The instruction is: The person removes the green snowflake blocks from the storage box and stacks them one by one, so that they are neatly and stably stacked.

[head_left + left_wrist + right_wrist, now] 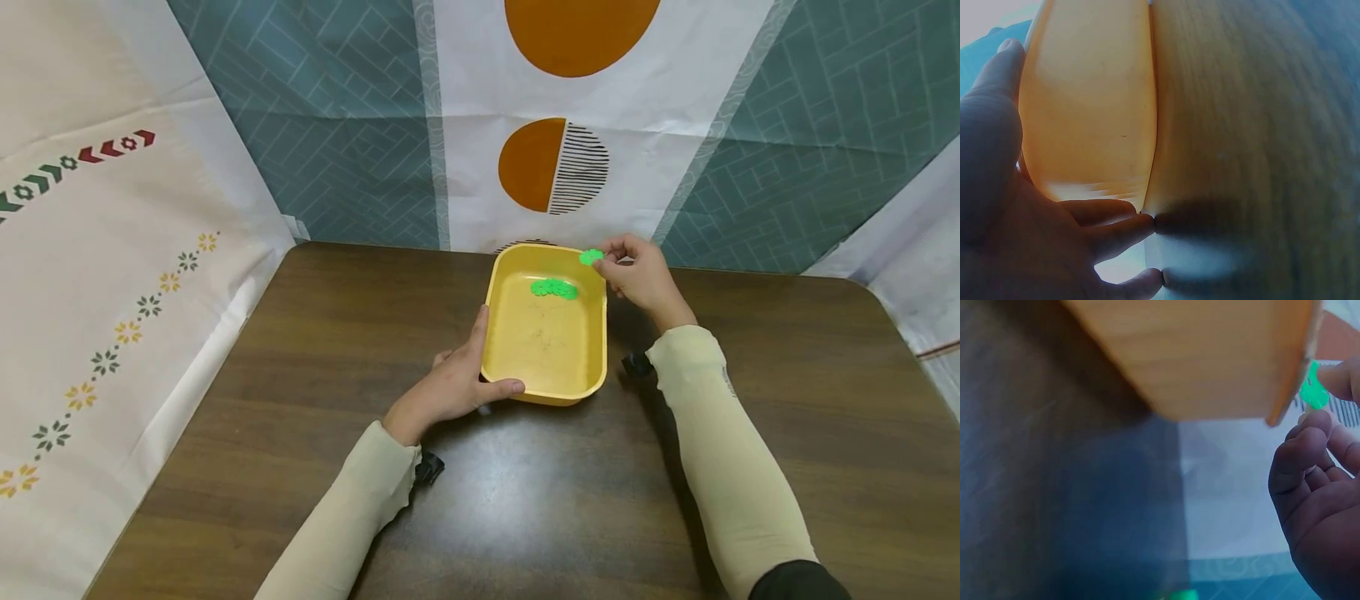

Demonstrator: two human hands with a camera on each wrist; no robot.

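A yellow plastic tub [546, 350] stands on the table, its near wall also showing in the left wrist view [1091, 94]. My left hand [450, 379] holds its near left corner, thumb along the near rim and fingers against the left side. Between thumb and fingertips my right hand [637, 275] pinches a small bright green flower-shaped disc [591, 257] over the tub's far right rim. In the right wrist view that disc [1314, 389] shows a notched edge, and the other fingers curl below it. Several similar green discs [553, 288] lie clustered inside the tub toward its far end.
A brown wooden table [315, 500] spreads around the tub. Behind its far edge hangs a patterned cloth [465, 167] with orange circles. At the left hangs a white embroidered cloth [150, 233]. A black strap piece [429, 468] sits under the left wrist.
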